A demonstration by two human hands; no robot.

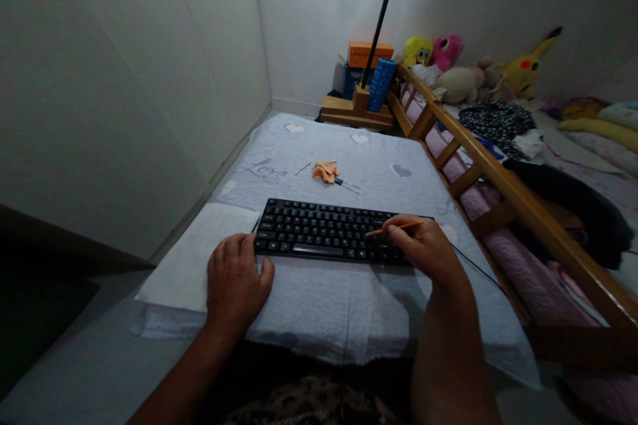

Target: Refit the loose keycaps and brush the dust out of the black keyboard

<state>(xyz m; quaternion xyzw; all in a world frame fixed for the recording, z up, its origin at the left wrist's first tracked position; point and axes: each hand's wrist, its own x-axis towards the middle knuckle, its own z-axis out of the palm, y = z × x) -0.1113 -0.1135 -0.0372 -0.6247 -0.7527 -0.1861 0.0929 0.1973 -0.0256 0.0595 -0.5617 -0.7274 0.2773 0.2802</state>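
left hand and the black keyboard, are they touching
Touching. The head view shows the left hand resting flat on the sheet with its fingertips against the near-left corner of the black keyboard; no gap shows.

A: Both forearms bare; left hand (235, 279) and right hand (427, 247) without sleeves, gloves, rings or watch visible.

B: Clothing?

A: Dark garment at the lap (309, 402), brown-and-cream mottled pattern, dimly lit; its cut can't be made out.
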